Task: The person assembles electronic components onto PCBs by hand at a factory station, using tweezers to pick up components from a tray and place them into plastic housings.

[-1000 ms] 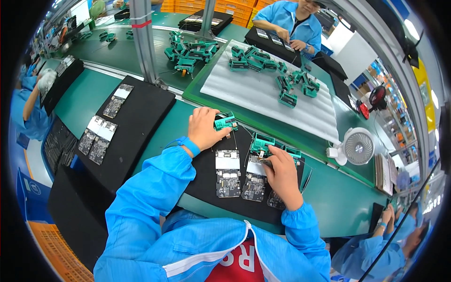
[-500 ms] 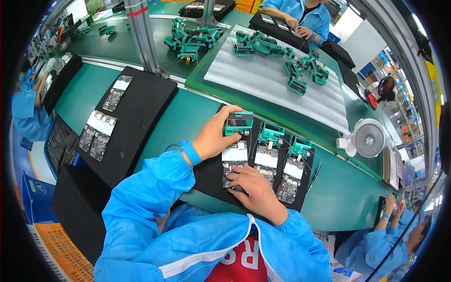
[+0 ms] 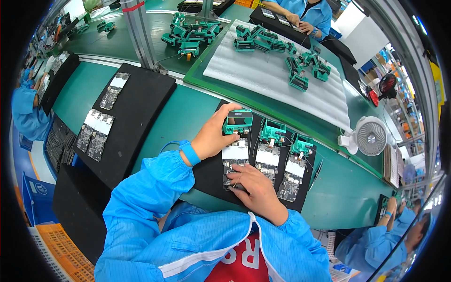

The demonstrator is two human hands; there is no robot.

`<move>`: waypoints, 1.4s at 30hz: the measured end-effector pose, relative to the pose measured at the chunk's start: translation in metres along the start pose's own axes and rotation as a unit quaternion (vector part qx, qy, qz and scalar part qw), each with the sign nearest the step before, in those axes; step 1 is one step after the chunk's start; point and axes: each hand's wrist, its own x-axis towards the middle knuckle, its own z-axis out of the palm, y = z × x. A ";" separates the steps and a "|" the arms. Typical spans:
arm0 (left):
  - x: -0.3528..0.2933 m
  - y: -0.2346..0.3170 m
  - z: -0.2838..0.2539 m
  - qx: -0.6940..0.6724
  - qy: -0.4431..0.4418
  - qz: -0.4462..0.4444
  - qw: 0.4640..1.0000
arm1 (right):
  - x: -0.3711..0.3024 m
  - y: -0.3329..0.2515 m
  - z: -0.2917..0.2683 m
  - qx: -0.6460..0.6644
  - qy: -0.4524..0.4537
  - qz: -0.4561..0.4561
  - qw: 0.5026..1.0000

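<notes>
Fingers and thumb of my left hand (image 3: 213,134) close round a green plastic frame (image 3: 238,123) at the top of the nearest-left circuit board. That circuit board (image 3: 236,152), with a white strip across it, lies on a black foam pad (image 3: 206,176). Bent over its lower part, my right hand (image 3: 257,188) presses and grips the board; a small dark piece shows by the thumb, its kind unclear. To the right lie two more boards, a middle circuit board (image 3: 268,157) and a right circuit board (image 3: 292,176), with a green frame (image 3: 272,129) and another green frame (image 3: 301,143) at their tops.
A second black foam pad (image 3: 145,101) at left bears several boards. Beyond the green rail (image 3: 197,77), white foam sheeting (image 3: 230,70) carries several green frames. A white fan (image 3: 370,136) stands at right. Co-workers sit at the far side, left and right; a metal post (image 3: 137,37) rises behind.
Both hands keep nearly the same place on the frame and the board. The whole view has shifted slightly.
</notes>
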 end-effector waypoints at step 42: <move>0.003 0.000 -0.001 0.043 -0.045 0.044 0.997 | 0.067 0.048 -0.030 -0.204 0.055 -0.081 0.974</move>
